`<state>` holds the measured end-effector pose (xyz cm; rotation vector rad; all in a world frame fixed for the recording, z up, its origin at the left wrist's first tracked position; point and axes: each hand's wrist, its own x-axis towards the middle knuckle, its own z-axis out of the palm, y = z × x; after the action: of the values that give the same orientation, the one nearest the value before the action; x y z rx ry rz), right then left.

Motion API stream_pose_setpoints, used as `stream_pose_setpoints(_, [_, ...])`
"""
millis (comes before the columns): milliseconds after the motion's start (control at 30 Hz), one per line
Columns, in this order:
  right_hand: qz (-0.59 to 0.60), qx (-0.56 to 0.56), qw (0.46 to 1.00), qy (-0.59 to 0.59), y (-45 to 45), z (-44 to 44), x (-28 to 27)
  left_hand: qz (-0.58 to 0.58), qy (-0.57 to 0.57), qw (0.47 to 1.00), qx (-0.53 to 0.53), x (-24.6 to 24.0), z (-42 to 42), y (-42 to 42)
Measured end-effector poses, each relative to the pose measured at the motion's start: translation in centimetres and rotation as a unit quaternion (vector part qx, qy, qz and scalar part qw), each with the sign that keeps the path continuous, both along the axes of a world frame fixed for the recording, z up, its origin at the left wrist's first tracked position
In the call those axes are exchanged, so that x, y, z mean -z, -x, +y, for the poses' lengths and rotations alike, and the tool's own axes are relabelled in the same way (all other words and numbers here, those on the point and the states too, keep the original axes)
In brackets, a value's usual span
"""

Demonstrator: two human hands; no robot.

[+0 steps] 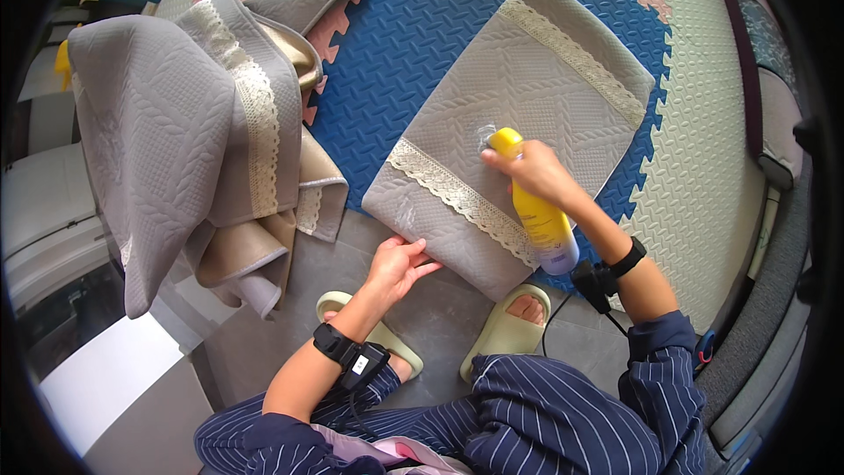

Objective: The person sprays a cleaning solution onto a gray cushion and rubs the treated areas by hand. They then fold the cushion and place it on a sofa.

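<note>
A grey quilted fabric cover (554,72) with two cream lace bands lies spread on the foam mat before me. My right hand (537,175) is closed around a yellow spray can (544,231) with a yellow nozzle head, held tilted over the cover. White foam (486,135) shows on the fabric beside the nozzle. A fainter whitish patch (405,214) marks the cover below the lower lace band (455,194). My left hand (399,267) pinches the cover's near edge between thumb and fingers.
A heap of similar grey quilted covers with lace (178,112) stands at the left. Blue foam mat tiles (382,46) join pink and pale green ones. A grey sofa (758,336) runs along the right. My slippered feet rest on grey floor tiles (435,307).
</note>
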<state>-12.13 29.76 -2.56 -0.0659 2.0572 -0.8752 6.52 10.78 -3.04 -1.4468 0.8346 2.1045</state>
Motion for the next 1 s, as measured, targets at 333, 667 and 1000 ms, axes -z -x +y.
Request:
stream_pose_setpoints(333, [0.129,-0.256,0.946,-0.148,-6.0,2.9,-2.3,0.030,-0.012,0.999,-0.031,0.5,0.3,-0.8])
stream_pose_setpoints(667, [-0.395,0.060,0.887,0.232,-8.5,4.0,-1.2,0.139,-0.229,0.962,-0.045,1.9,4.4,-2.7])
stream_pose_setpoints(1000, [-0.317,0.095,0.929,0.164,-9.9,2.2,-2.2,0.194,-0.176,0.959,-0.109,1.8,9.3,-0.6])
